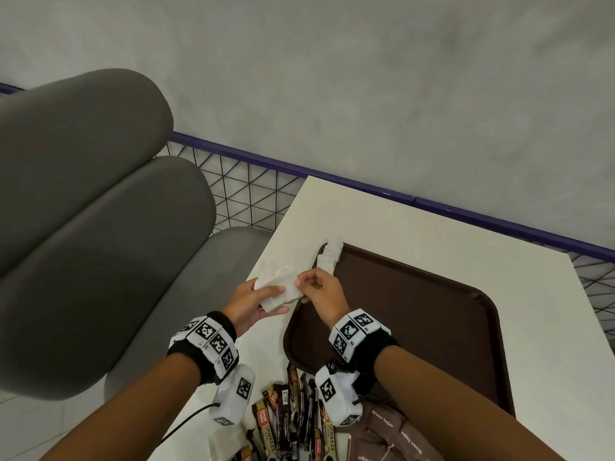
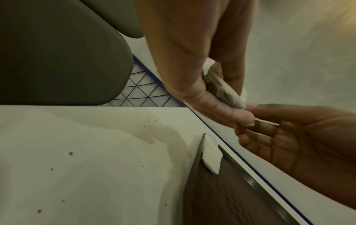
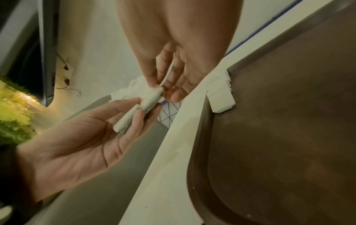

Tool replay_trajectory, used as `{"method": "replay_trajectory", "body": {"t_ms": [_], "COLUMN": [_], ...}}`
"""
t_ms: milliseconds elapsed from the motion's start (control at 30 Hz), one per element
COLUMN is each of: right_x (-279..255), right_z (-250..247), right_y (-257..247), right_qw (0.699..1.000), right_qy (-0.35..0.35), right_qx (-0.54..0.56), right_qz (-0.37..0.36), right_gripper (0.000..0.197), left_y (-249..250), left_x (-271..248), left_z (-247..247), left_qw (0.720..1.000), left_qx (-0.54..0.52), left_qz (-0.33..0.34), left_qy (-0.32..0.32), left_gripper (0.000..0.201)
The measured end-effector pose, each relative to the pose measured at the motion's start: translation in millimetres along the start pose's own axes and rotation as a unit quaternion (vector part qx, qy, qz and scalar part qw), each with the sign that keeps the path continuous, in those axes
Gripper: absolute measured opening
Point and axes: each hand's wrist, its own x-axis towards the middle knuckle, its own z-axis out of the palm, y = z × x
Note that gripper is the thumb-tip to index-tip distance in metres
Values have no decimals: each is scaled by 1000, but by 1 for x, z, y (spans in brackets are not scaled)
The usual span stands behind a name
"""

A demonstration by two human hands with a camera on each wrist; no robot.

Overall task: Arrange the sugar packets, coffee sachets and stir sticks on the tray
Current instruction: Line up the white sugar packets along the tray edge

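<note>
My left hand [image 1: 281, 300] grips a small stack of white sugar packets [image 1: 276, 291] above the table's left edge, thumb on top and fingers beneath. My right hand [image 1: 299, 281] pinches the near end of that stack between thumb and fingertips. The right wrist view shows the same pinch of the right hand [image 3: 159, 89] on the stack [image 3: 138, 112], which lies in my left hand [image 3: 149, 105]. A few white packets [image 1: 327, 257] lie on the far-left corner of the brown tray [image 1: 416, 311]. Coffee sachets [image 1: 293, 420] lie piled at the near edge.
Brown sugar packets [image 1: 392, 434] lie under my right forearm by the tray's near side. Another white packet [image 1: 226, 440] lies left of the sachets. A grey padded seat [image 1: 100, 227] stands left of the white table [image 1: 532, 294]; a wire fence with a purple rail [image 1: 332, 178] runs behind.
</note>
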Motion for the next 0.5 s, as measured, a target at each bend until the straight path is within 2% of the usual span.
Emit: {"method": "replay_trajectory", "body": {"t_ms": [167,367,433,500], "right_x": [-5,10,13,15], "right_z": [-7,-34,-40,-41], "right_y": [2,30,40,48], "right_qw": [999,986,982,982], "right_qy": [-16,159,171,155], "right_qx": [-7,-41,-60,-86], "right_qz": [-28,28,50,61], "right_gripper": [27,19,18,19], "left_y": [-3,-6,-7,-8], "left_x": [1,8,11,13], "left_z": [3,-5,-10,-14], "left_qw": [1000,999,998,998], "left_qx": [8,-36,-51,-53], "left_qz": [1,-10,-13,-13], "left_qy": [-5,10,15,17], "left_gripper": [27,18,22,25]}}
